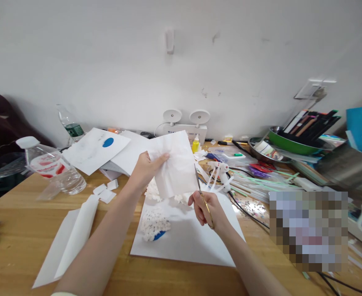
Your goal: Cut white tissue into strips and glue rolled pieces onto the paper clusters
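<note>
My left hand (145,169) pinches the top left edge of a thin white tissue sheet (175,164) and holds it up above the table. My right hand (206,209) grips gold-handled scissors (202,193), whose blades point up along the right edge of the sheet. Below the hands lies a white paper sheet (193,238) with a heap of small white paper bits (153,224) over a blue spot.
A wooden table (20,230) holds a lying plastic bottle (53,166), a rolled white paper (76,234), loose sheets (96,150), a white glue gun (221,172), straws, a green bowl with pens (292,142) and cables at the right. A wall stands behind.
</note>
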`<state>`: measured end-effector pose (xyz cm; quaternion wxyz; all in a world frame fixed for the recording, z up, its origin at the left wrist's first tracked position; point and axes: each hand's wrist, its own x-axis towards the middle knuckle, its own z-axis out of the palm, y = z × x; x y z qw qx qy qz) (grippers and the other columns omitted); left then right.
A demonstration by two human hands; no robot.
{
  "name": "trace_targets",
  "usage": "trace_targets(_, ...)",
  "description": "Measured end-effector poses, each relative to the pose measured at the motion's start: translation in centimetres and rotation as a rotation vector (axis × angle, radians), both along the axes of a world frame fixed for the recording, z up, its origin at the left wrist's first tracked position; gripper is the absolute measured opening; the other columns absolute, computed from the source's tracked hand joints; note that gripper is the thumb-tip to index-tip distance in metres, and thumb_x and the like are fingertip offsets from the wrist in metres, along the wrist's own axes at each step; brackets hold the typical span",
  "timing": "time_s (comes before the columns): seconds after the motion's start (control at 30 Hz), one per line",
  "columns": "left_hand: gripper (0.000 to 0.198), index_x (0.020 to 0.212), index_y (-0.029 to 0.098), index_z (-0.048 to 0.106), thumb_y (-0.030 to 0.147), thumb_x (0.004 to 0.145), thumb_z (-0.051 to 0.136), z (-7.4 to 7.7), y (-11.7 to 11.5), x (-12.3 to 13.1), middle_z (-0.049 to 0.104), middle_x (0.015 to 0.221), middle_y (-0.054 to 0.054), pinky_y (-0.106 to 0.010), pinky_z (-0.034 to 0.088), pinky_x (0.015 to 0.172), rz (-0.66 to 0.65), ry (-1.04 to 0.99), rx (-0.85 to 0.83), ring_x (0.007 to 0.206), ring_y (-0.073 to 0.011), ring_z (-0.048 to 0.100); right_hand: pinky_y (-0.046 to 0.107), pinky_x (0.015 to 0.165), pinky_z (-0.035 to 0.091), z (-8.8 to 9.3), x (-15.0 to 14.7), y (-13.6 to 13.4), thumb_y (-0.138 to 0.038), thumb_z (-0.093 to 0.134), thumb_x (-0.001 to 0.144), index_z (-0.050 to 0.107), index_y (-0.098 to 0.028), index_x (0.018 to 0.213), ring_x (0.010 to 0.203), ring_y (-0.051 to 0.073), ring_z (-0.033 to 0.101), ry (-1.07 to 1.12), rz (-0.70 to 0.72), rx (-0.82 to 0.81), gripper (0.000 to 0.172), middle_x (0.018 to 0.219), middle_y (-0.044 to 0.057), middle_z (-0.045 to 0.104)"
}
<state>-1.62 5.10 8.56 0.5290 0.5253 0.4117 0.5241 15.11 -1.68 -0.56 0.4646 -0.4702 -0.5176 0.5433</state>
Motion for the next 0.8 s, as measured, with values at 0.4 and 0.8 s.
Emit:
trace_targets(0.4,0.038,0.092,0.014,0.065,0.035,0.061,0.071,-0.18,0.04,0.01,0.069,0.094,-0.011,-0.032,0.051,0.069,0.001,0.036,-0.005,0.086,-0.0266,0.063,0.020,0.031,0.021,0.67,-0.06,-0.25,-0.069,0.040,0.072,0.049,-0.016,0.054,0.025,0.004,0.029,-0.005,0.011,0.048,0.057,0.032,-0.005,0.037)
trace_targets(0.8,0.038,0.093,0.015,0.065,0.036,0.062,0.070,0.01,0.00,0.03,0.069,0.095,-0.010,-0.032,0.051,0.071,0.002,0.033,-0.007,0.088,-0.0264,0.063,0.020,0.029,0.018,-0.13,0.03,0.03,-0.067,0.042,0.073,0.049,-0.016,0.055,0.022,0.005,0.028,-0.025,-0.009,0.014,0.054,0.028,-0.009,0.029)
